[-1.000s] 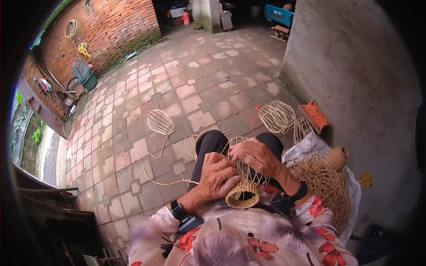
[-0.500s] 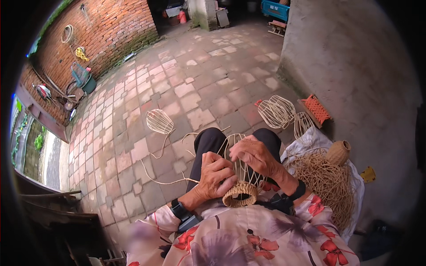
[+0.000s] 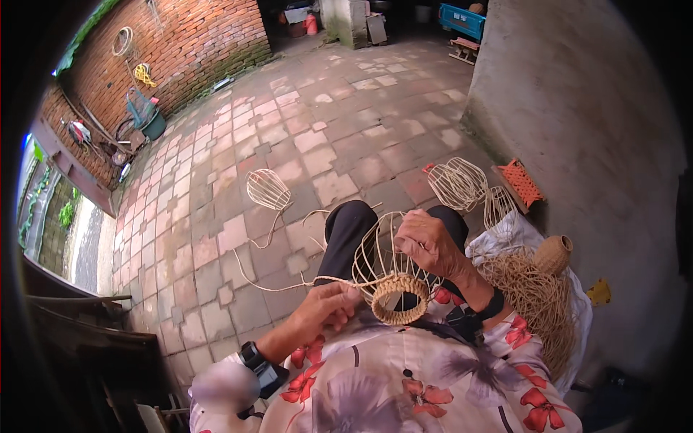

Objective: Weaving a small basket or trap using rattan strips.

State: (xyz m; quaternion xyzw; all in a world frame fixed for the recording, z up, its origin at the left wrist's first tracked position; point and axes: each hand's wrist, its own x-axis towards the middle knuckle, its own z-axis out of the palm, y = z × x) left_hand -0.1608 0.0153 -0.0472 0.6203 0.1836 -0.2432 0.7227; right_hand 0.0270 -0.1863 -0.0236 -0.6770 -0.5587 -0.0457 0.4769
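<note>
A pale basket frame (image 3: 372, 249) of thin curved ribs rests across my lap, its thick woven straw ring (image 3: 399, 316) toward my body. My right hand (image 3: 429, 245) is curled shut on the ribs at the frame's upper right. My left hand (image 3: 325, 309) is just left of the ring, thumb and fingers pinching a long pale cord (image 3: 317, 281). The cord trails left onto the paving.
Loose wire-like frames lie ahead (image 3: 267, 191) and right (image 3: 458, 180), near an orange woven piece (image 3: 520, 180). A white sack (image 3: 581, 303) of tangled strands (image 3: 527, 296) and a small woven basket (image 3: 552, 254) sit right, beside a grey wall (image 3: 577, 108). Brick wall (image 3: 180, 36) stands back left.
My left hand has pulled down and left, away from the ribs, exposing more of the frame and drawing the cord out. My right hand remains on the ribs, slightly higher.
</note>
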